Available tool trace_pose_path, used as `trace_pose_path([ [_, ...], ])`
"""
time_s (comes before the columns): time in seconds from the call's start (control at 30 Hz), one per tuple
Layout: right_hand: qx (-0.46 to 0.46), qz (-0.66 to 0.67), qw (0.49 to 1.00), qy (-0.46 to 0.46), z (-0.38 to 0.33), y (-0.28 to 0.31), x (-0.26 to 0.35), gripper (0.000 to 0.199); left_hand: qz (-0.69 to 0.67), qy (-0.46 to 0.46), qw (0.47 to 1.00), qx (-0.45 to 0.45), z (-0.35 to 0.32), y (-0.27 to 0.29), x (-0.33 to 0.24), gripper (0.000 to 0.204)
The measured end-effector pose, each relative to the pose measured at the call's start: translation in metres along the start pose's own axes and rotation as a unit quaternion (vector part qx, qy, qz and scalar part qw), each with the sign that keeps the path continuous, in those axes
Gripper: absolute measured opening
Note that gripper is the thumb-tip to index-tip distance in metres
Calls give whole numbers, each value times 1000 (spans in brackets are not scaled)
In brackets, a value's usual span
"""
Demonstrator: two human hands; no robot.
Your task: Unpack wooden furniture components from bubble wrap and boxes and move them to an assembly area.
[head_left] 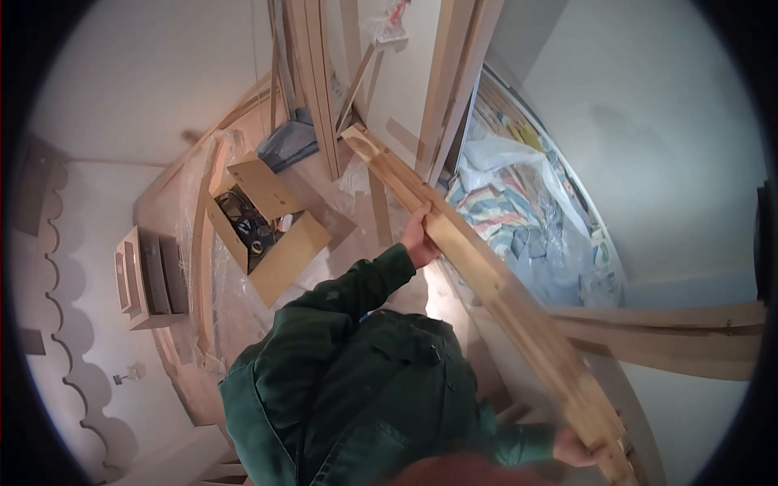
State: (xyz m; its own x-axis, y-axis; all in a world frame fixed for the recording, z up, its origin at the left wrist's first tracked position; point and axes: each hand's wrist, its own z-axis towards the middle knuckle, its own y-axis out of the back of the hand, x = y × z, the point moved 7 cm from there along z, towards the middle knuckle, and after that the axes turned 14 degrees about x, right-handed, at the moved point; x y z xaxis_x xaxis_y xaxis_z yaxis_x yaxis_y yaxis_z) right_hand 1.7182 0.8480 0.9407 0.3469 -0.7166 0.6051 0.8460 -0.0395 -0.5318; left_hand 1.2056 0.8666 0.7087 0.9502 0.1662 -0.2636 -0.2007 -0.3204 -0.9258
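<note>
A long, pale wooden board (506,296) runs aslant before me, from the doorway at the far middle to the lower right. My left hand (417,240) is closed around its edge, above the middle of its length. Close to the near end, my right hand (574,448) grips the same board, with its fingers partly hidden by the wood. The far end of the board reaches the foot of the wooden door frame (320,89); whether the two touch I cannot tell.
An open cardboard box (292,257) of tools stands on the left floor, beside plastic-wrapped strips (203,243). Striped sheeting and clear plastic (519,215) lie heaped at the right. A wooden wall unit (150,279) is at the far left. Dark cloth (290,143) lies near the frame.
</note>
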Motion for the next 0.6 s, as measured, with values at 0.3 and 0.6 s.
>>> trace_pose_path([
  [0.3, 68, 20, 996, -49, -33, -40, 25, 83, 5, -7, 996, -83, -8, 121, 44, 62],
  [0.6, 244, 79, 962, -96, -75, -91, -15, 87, -98, 185, 977, -41, -25, 143, 122, 65],
])
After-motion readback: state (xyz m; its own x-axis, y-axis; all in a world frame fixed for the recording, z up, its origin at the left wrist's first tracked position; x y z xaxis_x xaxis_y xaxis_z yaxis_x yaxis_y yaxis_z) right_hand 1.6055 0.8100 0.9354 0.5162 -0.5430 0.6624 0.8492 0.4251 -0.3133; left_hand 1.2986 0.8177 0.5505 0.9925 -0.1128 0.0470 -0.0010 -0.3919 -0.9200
